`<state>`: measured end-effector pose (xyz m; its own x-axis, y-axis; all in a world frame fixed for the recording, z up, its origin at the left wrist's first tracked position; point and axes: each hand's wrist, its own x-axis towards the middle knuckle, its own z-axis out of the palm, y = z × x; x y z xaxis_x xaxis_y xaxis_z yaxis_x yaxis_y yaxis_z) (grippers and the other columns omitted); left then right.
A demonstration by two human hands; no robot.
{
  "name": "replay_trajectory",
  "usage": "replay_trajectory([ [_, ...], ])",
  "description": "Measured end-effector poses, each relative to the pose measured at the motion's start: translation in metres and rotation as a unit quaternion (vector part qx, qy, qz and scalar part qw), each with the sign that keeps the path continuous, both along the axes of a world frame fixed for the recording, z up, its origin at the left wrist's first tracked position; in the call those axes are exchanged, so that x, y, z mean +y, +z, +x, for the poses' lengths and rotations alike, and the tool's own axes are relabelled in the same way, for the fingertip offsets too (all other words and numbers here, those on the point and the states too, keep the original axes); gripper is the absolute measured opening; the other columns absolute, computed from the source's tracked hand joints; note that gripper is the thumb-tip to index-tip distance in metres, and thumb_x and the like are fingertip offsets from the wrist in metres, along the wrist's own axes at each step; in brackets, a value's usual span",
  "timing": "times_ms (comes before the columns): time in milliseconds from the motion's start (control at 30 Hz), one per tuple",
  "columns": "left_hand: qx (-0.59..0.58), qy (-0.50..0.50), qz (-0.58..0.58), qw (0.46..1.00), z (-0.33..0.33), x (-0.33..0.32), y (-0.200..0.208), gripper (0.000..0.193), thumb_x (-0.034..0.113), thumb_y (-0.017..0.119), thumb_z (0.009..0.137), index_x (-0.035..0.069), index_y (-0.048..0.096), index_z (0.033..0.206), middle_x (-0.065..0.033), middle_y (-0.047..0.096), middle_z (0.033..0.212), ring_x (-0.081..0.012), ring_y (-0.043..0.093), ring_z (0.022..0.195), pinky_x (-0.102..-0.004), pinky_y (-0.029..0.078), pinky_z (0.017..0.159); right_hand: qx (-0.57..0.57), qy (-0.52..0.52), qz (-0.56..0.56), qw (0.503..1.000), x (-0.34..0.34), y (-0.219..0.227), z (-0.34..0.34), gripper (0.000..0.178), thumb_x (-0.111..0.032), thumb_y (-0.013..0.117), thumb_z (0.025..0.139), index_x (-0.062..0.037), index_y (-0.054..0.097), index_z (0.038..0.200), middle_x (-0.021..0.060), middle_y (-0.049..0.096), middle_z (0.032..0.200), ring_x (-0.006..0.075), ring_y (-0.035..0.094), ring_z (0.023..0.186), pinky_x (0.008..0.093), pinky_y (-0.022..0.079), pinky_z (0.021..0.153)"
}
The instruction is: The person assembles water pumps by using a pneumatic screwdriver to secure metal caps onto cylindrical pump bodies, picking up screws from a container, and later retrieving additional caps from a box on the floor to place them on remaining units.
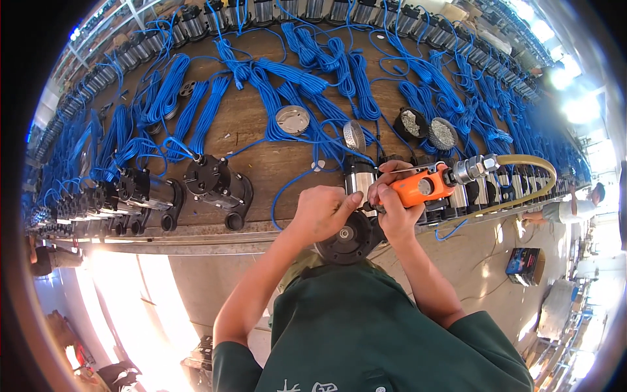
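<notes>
In front of me at the table's near edge lies a pump with a shiny steel body [359,181] and a round black end [344,240] turned toward me. My left hand [319,214] is closed against the left side of the pump, its thumb reaching across the steel; the other fingertips are partly hidden. My right hand [396,212] is wrapped round an orange air screwdriver [423,187], held sideways just right of the pump. A metal fitting [471,170] joins the tool to a yellowish hose [545,171]. Where the tool's tip meets the pump is hidden by my fingers.
Bundles of blue cable [287,75] cover the wooden table [261,176]. A shallow metal dish [292,119], a black cup of small parts [411,123] and a perforated cup [443,133] sit beyond the pump. More pumps [219,186] line the edge. A person [575,210] is at far right.
</notes>
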<state>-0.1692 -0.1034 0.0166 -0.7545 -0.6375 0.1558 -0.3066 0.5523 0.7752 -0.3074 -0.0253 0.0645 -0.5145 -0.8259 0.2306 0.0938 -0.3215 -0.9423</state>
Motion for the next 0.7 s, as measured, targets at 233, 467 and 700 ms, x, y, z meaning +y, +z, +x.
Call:
replay_trajectory([
  [233,0.036,0.194,-0.025,0.98,0.052,0.073,0.01,0.093,0.05,0.088,0.053,0.003,0.054,0.127,-0.0137,0.065,0.099,-0.0345,0.067,0.085,-0.0406,0.053,0.075,0.073,0.076,0.041,0.994,0.004,0.004,0.005,0.025,0.002,0.053,0.081,0.0031,0.048,0.105,0.0064,0.057,0.072,0.0111,0.053,0.06,0.025,0.046,0.057],
  [467,-0.007,0.206,-0.035,0.978,0.052,0.092,-0.009,0.106,0.051,0.089,0.049,0.004,0.049,0.134,-0.0105,0.06,0.088,-0.0302,0.064,0.072,-0.0399,0.052,0.06,0.061,0.1,0.018,0.993,0.006,-0.005,0.009,0.023,0.003,0.059,0.081,0.0,0.052,0.102,0.0034,0.057,0.08,0.0075,0.055,0.068,0.0225,0.045,0.063],
  [700,0.025,0.209,-0.042,0.977,0.05,0.093,-0.009,0.103,0.048,0.09,0.049,0.003,0.05,0.133,-0.0088,0.06,0.085,-0.0295,0.064,0.07,-0.0394,0.052,0.061,0.086,0.116,0.037,0.989,0.005,-0.007,0.004,0.024,0.001,0.06,0.08,-0.0004,0.053,0.102,0.0062,0.059,0.086,0.0116,0.057,0.07,0.0256,0.048,0.064],
])
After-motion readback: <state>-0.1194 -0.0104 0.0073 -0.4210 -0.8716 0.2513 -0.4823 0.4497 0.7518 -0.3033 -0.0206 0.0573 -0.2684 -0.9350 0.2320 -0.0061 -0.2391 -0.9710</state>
